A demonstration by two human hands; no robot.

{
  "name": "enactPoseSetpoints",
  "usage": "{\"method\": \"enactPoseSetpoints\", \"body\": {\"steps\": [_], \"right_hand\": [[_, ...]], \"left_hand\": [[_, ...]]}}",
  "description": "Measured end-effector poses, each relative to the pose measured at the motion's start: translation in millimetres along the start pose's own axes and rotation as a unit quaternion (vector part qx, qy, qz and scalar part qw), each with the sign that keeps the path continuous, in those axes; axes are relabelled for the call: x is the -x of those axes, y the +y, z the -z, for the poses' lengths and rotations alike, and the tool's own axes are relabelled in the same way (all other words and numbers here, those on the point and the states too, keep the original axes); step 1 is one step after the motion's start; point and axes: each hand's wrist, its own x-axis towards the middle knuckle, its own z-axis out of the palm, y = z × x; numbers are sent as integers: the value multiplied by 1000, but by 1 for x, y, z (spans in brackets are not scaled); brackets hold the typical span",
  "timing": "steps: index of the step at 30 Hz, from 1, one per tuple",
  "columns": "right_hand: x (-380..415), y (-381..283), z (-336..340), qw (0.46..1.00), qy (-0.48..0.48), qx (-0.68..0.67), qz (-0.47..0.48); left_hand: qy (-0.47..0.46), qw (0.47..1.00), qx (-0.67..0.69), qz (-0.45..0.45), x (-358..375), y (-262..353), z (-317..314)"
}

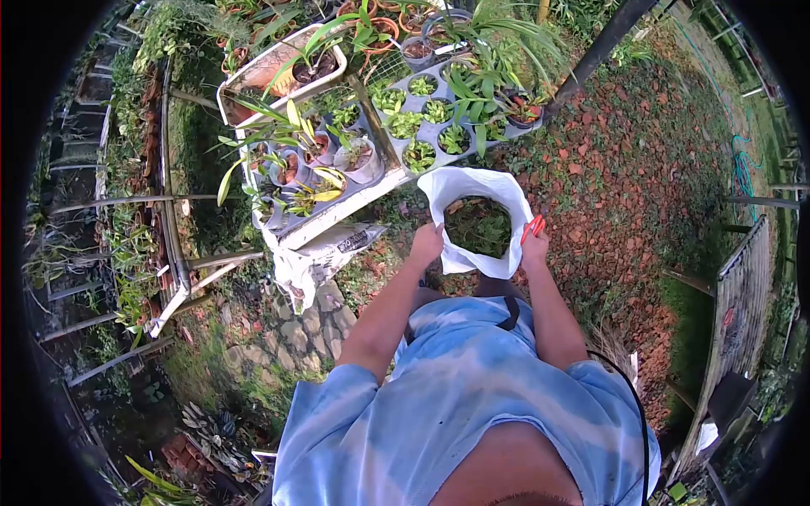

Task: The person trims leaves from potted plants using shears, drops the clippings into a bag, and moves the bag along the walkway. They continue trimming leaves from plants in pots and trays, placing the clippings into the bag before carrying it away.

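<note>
A white sack (437,194) hangs with its mouth wide, and green leafy cuttings (479,226) lie inside it. My left hand (428,243) is closed on the left side of the sack's rim. On the opposite side, my right hand (535,251) grips the rim together with a pair of red-handled scissors (534,226). The scissors' handles stick up above the fingers; their blades cannot be made out. Just beyond the sack is a grey tray (429,133) of small potted leafy plants.
A plant bench (342,208) carries several pots and a long white planter (229,103). Below its edge hangs a printed white plastic bag (316,260). A dark pole (595,61) slants at upper right, over reddish rubble ground (607,185). A wooden board structure (742,295) stands at right.
</note>
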Motion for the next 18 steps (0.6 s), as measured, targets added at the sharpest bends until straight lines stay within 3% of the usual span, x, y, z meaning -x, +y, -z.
{"method": "enactPoseSetpoints", "body": {"steps": [2, 5, 8, 9, 12, 15, 17, 18], "right_hand": [[-13, -4, 9, 999, 5, 34, 31], [-32, -14, 19, 995, 54, 45, 76], [-30, -52, 32, 988, 42, 105, 104], [-42, -46, 36, 985, 47, 107, 129], [-60, -51, 54, 994, -20, 76, 73], [-90, -27, 56, 986, -12, 166, 1], [-132, 36, 67, 963, -17, 270, 1], [-129, 35, 68, 952, -19, 305, 0]], "left_hand": [[27, 993, -97, -62, -15, 18, -16], [8, 996, -68, -52, -28, 46, -31], [27, 995, -95, -27, -44, 48, -52], [10, 998, -64, 9, -34, 75, -42], [5, 997, -74, 28, -48, 69, -62], [-21, 991, -73, 111, -58, 63, -82], [-67, 978, -194, 23, -65, 39, -102], [-90, 963, -254, -20, -70, 20, -117]]}}
